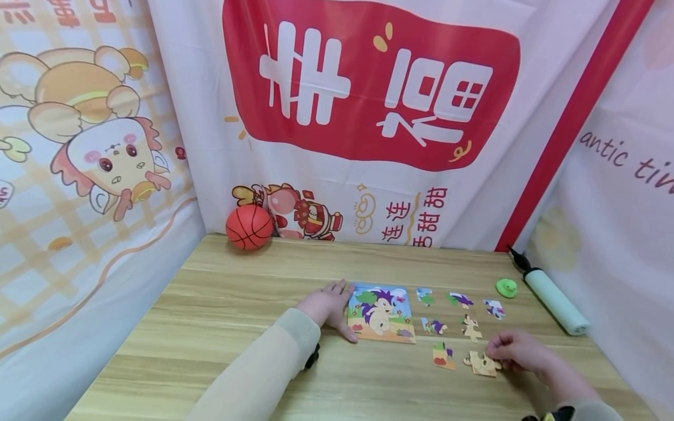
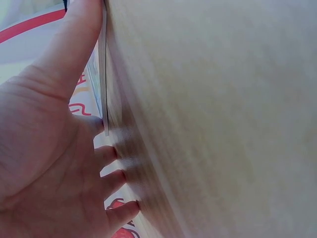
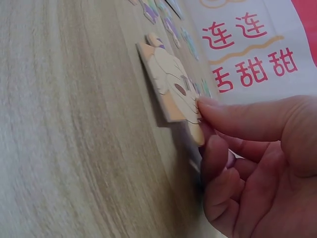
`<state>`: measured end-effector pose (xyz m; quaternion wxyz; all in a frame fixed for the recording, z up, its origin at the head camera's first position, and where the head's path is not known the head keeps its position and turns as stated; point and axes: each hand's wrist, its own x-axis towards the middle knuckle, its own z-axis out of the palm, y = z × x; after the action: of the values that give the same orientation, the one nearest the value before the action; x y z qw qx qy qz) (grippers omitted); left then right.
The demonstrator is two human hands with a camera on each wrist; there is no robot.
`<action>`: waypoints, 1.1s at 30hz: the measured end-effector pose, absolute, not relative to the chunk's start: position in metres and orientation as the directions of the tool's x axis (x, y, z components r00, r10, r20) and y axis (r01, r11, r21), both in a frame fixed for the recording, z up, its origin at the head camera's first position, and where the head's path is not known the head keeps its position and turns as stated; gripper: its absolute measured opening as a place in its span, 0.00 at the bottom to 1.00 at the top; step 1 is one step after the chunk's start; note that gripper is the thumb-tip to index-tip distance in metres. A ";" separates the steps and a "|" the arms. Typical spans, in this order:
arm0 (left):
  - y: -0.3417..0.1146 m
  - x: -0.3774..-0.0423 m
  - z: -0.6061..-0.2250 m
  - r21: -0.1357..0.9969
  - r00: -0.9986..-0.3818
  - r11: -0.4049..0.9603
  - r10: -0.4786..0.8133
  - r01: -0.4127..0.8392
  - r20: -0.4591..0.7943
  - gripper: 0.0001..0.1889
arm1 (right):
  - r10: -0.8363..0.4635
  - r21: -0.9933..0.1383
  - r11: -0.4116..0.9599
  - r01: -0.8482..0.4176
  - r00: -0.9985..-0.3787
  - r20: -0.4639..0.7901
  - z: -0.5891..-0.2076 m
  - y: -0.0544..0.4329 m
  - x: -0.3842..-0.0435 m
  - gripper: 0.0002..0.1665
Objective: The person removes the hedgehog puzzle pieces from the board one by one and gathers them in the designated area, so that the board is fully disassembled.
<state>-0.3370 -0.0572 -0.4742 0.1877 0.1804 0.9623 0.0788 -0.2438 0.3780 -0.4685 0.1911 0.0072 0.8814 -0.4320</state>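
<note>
A picture puzzle board [image 1: 380, 313] with a purple-spined hedgehog lies on the table. My left hand [image 1: 333, 309] rests against its left edge, fingers spread, thumb at the lower corner; the left wrist view shows the palm [image 2: 49, 148] with straight fingers beside the board's thin edge. My right hand [image 1: 521, 352] pinches a beige puzzle piece [image 1: 482, 363] between thumb and fingers. In the right wrist view this puzzle piece [image 3: 173, 82] is tilted, with a shadow on the table under it. Loose pieces lie between board and right hand, among them a beige one [image 1: 471, 328] and a red-and-green one [image 1: 443, 355].
More loose pieces, one purple [image 1: 461, 300], lie right of the board. A green toy duck [image 1: 506, 287] and a pale green hand pump [image 1: 557, 301] are at the right. A red toy basketball [image 1: 250, 227] sits at the back left corner. Printed cloth [image 1: 368, 199] hangs behind the wooden table [image 1: 237, 292].
</note>
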 end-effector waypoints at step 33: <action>-0.059 -0.338 -0.474 0.242 -0.864 0.923 0.369 0.299 -0.341 0.78 | -0.318 -0.750 0.654 -0.100 -0.936 -0.153 -0.430 0.226 -0.307 0.06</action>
<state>-0.3377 -0.0586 -0.4742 0.1939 0.1738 0.9612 0.0907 -0.3071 0.2265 -0.4299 0.1364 -0.1160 0.8992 -0.3993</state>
